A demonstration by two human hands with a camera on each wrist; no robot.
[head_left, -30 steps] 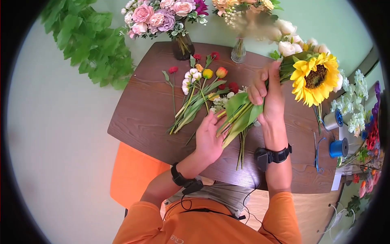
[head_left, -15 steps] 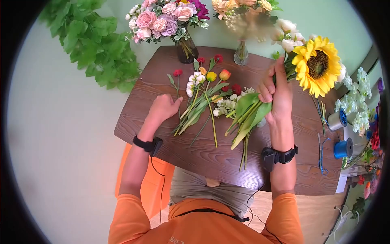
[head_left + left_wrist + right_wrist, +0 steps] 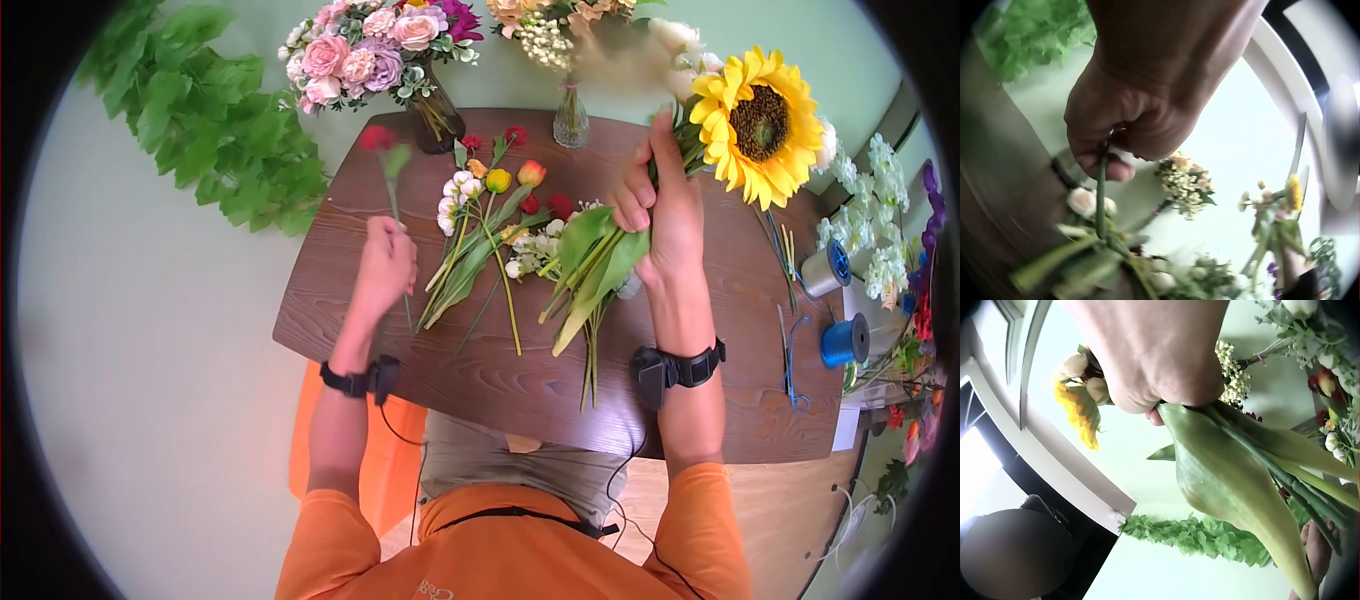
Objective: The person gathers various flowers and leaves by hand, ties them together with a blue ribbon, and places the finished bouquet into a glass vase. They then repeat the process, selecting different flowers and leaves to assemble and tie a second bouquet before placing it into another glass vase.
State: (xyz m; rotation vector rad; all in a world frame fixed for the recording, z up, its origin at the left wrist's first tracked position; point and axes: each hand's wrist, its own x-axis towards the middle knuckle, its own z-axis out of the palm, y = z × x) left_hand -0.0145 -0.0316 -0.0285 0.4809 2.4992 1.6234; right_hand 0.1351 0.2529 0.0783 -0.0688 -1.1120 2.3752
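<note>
My left hand [image 3: 384, 268] pinches the thin green stem of a small red flower [image 3: 377, 139], its head raised above the table's left part. The stem [image 3: 1101, 197] runs down out of my fingers in the left wrist view. In my right hand [image 3: 672, 215] is a bouquet, gripped round its stems. A large sunflower [image 3: 757, 122] tops it, with pale blooms [image 3: 826, 145] behind. Below that hand, broad green leaves [image 3: 1222, 465] and stems point down toward me. Between the hands lie white flowers [image 3: 455, 200], a yellow tulip [image 3: 498, 181] and an orange tulip [image 3: 532, 174].
Two vases of flowers, one dark [image 3: 432, 115] and one clear [image 3: 571, 120], stand at the table's back. At the right edge are a blue ribbon spool [image 3: 845, 341] and a silver one [image 3: 822, 270]. An orange chair [image 3: 392, 450] is at the near left.
My left hand has left the bouquet's stems, reached to the table's left side and lifted the red flower there. My right hand keeps hold of the bouquet.
</note>
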